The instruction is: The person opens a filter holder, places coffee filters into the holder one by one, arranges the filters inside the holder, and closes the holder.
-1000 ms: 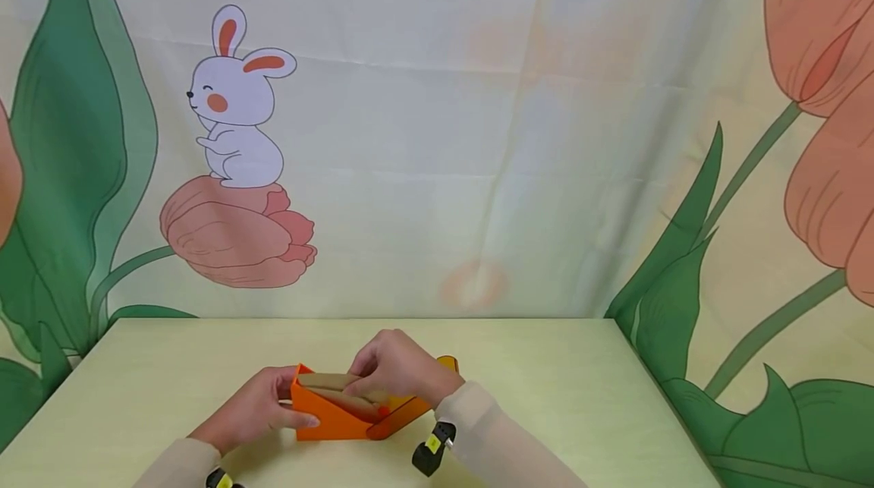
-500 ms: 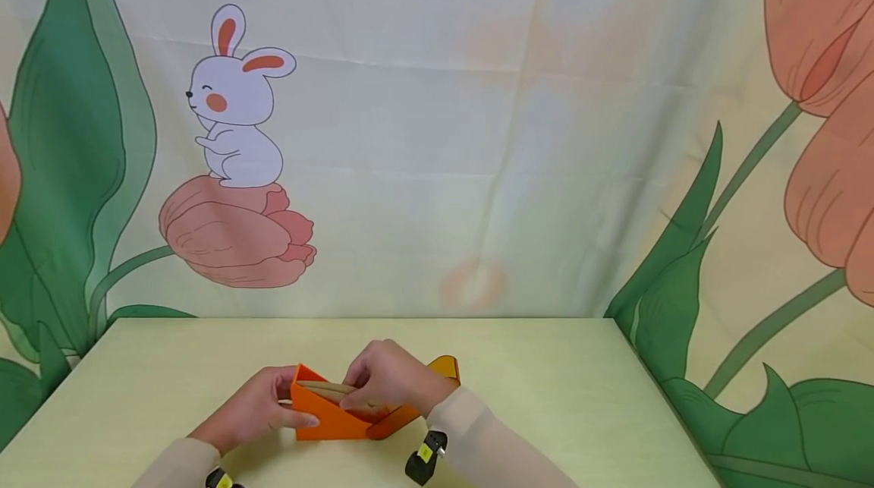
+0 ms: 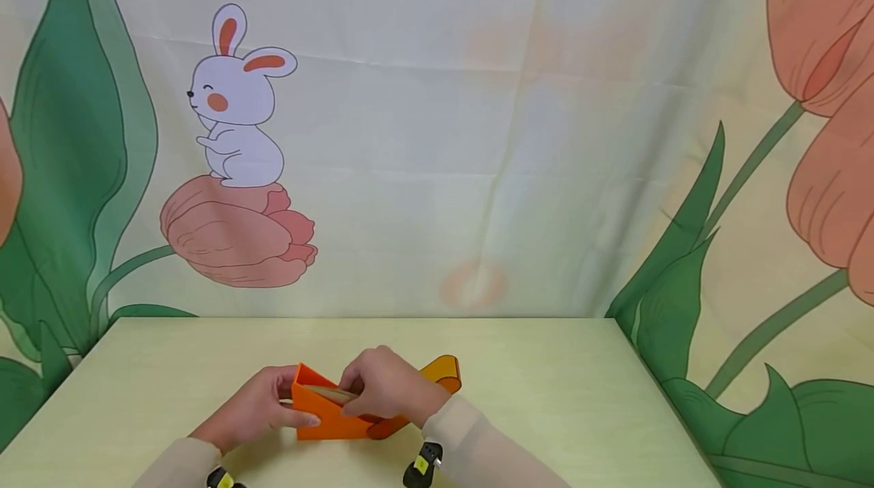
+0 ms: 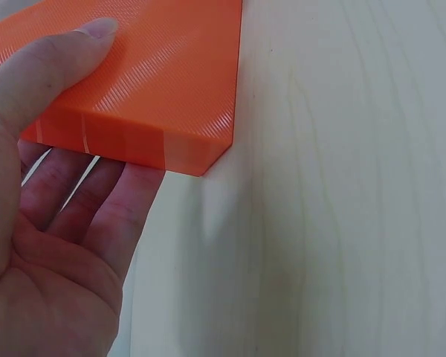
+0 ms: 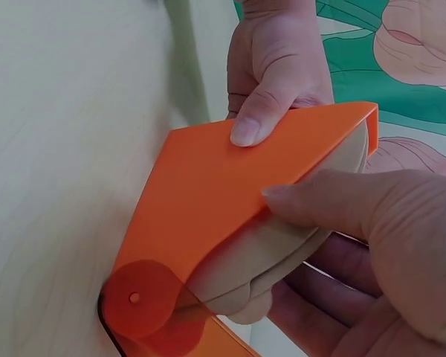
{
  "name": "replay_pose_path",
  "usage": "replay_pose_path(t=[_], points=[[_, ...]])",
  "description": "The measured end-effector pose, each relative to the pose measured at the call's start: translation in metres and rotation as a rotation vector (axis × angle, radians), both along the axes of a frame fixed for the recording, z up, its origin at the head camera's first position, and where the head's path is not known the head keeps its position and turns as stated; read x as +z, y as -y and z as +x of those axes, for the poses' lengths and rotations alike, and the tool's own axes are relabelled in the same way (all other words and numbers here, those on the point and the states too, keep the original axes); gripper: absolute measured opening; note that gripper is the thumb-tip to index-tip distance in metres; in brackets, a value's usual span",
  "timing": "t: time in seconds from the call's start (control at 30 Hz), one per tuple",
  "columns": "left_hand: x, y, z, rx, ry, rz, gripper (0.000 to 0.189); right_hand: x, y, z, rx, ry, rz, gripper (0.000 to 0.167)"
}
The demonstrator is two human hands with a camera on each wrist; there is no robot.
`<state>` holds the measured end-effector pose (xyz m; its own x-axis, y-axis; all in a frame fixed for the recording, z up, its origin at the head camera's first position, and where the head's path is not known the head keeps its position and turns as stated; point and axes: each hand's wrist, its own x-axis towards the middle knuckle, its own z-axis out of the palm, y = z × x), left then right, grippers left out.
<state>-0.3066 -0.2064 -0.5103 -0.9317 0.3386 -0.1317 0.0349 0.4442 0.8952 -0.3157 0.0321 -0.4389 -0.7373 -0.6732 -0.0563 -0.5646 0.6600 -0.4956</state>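
Observation:
An orange, wedge-shaped holder [image 3: 328, 421] stands on the table with its sloping mouth towards the right. My left hand [image 3: 254, 412] grips its tall end, the thumb on the near face and the fingers behind. Inside lies a stack of tan paper coffee filters [image 5: 245, 256], rounded at the edge. My right hand [image 3: 389, 385] pinches them, the thumb on the near side and the other fingers behind. From the holder's low end a see-through orange lid [image 3: 447, 373] swings out to the right, partly hidden behind my right wrist in the head view.
A pale wooden table [image 3: 546, 382] extends around the holder and ends at a back edge. Behind it hangs a cloth backdrop [image 3: 410, 169] printed with a rabbit and tulips. Black wrist straps sit on both sleeves.
My right hand has moved down and slightly left, and the filters have sunk deeper into the holder. My left hand and the holder have stayed put.

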Motion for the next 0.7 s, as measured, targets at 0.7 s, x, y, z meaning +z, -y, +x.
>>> replay_pose_path(t=[0.7], points=[[0.0004, -0.0009, 0.0012, 0.01, 0.012, 0.013, 0.056, -0.0006, 0.0021, 0.0038, 0.067, -0.022, 0.021, 0.01]])
